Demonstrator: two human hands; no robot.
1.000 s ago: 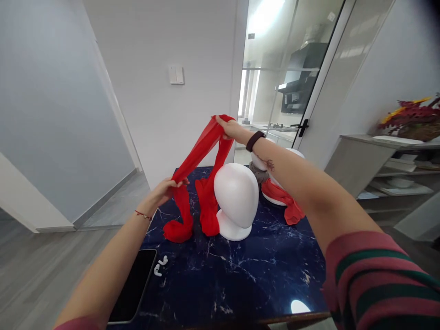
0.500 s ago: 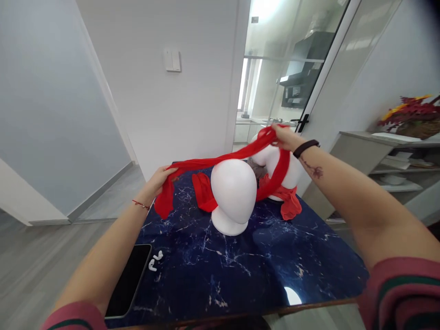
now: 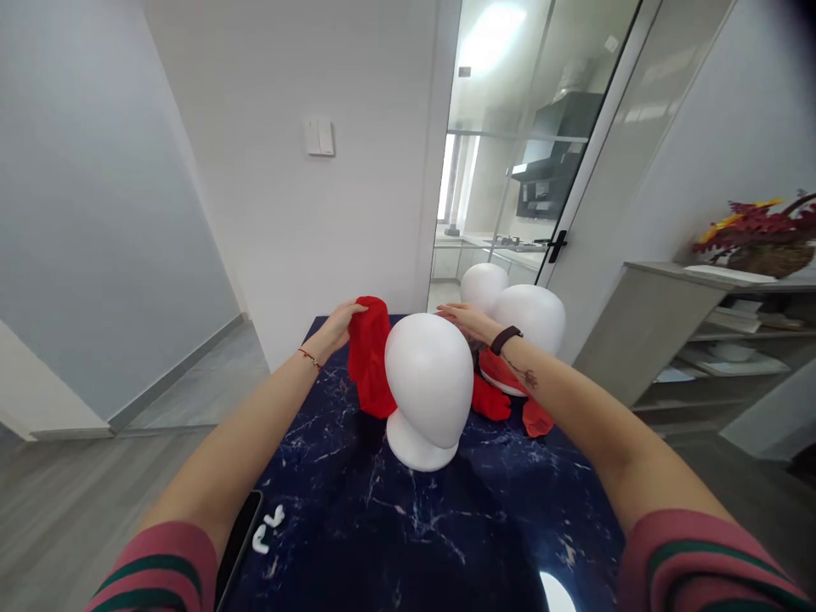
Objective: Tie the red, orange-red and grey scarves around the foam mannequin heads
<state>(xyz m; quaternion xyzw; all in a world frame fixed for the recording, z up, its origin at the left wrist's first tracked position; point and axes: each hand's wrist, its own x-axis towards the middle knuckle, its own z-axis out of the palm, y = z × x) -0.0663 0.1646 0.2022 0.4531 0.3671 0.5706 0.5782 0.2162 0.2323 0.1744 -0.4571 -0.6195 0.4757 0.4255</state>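
A white foam mannequin head (image 3: 429, 380) stands in the middle of the dark blue marbled table (image 3: 421, 527). A red sheer scarf (image 3: 370, 357) hangs behind it, draped down on its left side and showing again at its right. My left hand (image 3: 341, 323) grips the scarf's top at the left of the head. My right hand (image 3: 465, 319) reaches behind the head's right side, fingers stretched; whether it holds the scarf is hidden. A second white head (image 3: 534, 314) behind carries another red scarf (image 3: 510, 387).
A third white head (image 3: 483, 285) stands farther back. A dark phone (image 3: 237, 544) and white earbuds (image 3: 268, 527) lie at the table's left front. A glass door (image 3: 561, 195) and a shelf unit (image 3: 720, 340) with a flower basket (image 3: 762, 238) are at the right.
Both hands have come down and closer together. The scarf, held stretched above and across the front head half a second ago, now hangs behind it.
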